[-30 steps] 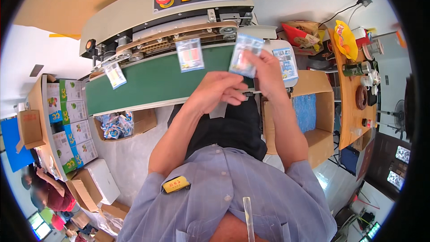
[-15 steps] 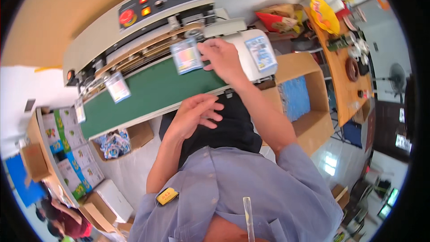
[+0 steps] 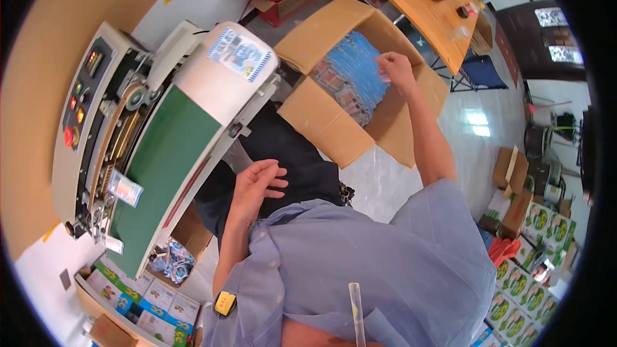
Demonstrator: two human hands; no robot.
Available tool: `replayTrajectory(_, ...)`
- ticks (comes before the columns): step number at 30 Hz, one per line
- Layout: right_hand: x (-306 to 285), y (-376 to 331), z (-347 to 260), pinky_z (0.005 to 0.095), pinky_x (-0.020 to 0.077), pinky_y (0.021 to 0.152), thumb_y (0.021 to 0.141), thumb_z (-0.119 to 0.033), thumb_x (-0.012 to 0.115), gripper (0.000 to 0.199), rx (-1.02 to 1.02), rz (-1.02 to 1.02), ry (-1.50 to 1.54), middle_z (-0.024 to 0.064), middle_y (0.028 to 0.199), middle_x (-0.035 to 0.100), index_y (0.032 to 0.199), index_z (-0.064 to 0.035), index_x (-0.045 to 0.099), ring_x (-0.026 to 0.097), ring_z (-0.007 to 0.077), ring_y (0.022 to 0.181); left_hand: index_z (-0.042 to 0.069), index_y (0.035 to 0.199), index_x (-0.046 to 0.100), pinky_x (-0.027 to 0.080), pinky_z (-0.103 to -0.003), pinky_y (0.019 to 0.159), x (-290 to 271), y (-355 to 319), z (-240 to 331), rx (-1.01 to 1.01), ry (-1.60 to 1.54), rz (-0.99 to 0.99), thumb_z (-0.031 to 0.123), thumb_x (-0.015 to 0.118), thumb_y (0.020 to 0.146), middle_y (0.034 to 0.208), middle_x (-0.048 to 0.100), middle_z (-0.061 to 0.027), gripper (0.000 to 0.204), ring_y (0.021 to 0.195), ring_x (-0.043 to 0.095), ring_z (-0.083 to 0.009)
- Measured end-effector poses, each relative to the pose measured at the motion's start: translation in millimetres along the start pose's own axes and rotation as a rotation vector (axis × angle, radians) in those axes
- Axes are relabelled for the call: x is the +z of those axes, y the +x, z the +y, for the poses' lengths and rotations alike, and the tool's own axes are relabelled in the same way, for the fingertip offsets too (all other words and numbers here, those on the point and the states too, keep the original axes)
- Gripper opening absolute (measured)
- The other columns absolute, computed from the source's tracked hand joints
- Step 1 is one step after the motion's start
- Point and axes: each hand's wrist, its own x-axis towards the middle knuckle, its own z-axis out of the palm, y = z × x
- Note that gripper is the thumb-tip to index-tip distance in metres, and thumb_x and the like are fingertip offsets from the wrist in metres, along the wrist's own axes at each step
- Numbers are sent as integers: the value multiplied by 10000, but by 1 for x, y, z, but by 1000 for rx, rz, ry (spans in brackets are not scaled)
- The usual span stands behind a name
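Hands well apart: the right hand is above a cardboard box, its fingers curled in toward the thumb, and whether it grips anything or touches the blue packets below cannot be told. That hand and its forearm cover part of the box's far side, and only the top of the stacked packets shows. Loosely bent, with nothing in its fingers, the left hand is over the dark trousers. Beyond it to the left, a packet on the green belt is blurred by glare, and another farther down is partly hidden by the machine. The belt's metal rail stands between belt and left hand, hiding part of a lower box of crumpled wrappers. Ahead of both hands, a printed packet lies on the white platform; beyond the right hand, the wooden desk is cut off by the upper edge.
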Motion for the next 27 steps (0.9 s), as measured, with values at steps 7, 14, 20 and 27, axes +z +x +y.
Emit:
replayTrajectory(7,19,5,88,428,523,792,775,-329,761,371,-147,-254,-811,149,951,686,993,-38,685,661,318,915,-2,1203,586,585,-320,698,20,11,-19,-106,116,-18,238,598,966,1072,676,-139,337,878,685,-196)
replayTrajectory(14,65,3,86,448,485,967,662,-478,834,760,300,-299,-962,187,1294,564,1224,-20,607,570,339,1169,2,1215,583,578,-309,724,24,15,-19,-92,131,29,237,596,967,1098,670,-132,342,899,676,-196)
replayTrajectory(20,94,3,101,439,490,967,594,-498,872,824,253,-149,-1028,195,1329,537,1200,-2,616,492,361,1265,4,1217,582,573,-310,739,25,13,-18,-83,97,48,238,592,970,1104,668,-128,340,913,670,-194)
replayTrajectory(27,105,7,125,452,509,908,631,-353,860,630,229,-197,-807,253,1175,628,1097,19,657,609,375,1115,-5,1212,580,570,-307,741,22,12,-18,-82,90,64,241,592,970,1105,667,-130,345,912,669,-192)
